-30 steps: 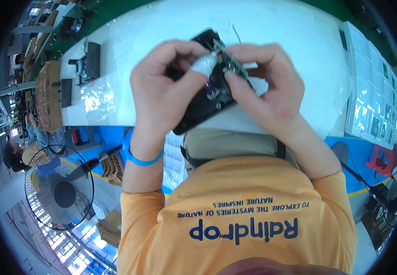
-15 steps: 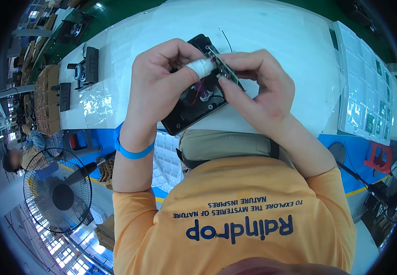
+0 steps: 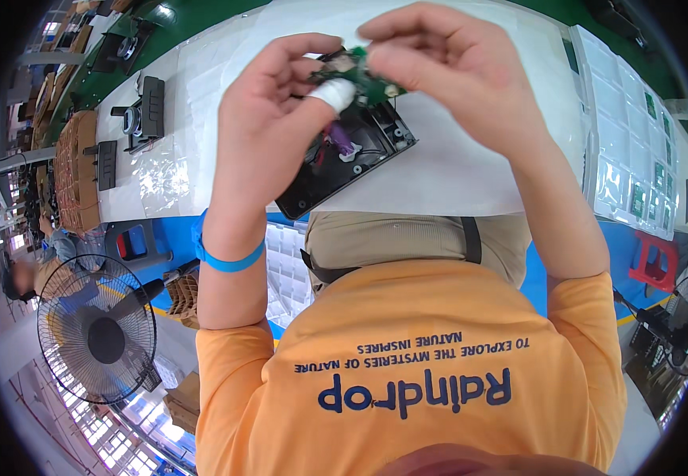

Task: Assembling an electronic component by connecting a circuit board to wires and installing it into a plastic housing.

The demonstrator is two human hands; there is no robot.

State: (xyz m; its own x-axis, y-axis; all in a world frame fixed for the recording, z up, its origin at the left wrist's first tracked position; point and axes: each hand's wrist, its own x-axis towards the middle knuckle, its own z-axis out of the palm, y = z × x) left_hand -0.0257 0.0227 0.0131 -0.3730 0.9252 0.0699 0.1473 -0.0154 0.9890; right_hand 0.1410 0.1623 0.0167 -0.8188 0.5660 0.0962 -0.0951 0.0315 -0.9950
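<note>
My left hand, with a blue wristband and a white wrap on the thumb, grips a green circuit board by its left end. The board is tilted and slightly blurred, above an open black plastic case. Inside the case lie a purple cylindrical part with a white end and some thin wires. My right hand is at the board's far edge, thumb and forefinger curled in a pinch. Whatever lies between those fingertips is too blurred to make out.
On the white table's left stand a black speaker unit, a black block and a brown carton. A clear tray with green boards lies right. A fan and red stool stand beyond; a person is at far left.
Both hands have moved up and away from my body, the right hand more. The board has turned from edge-on to showing more of its green face. More of the case's inside shows.
</note>
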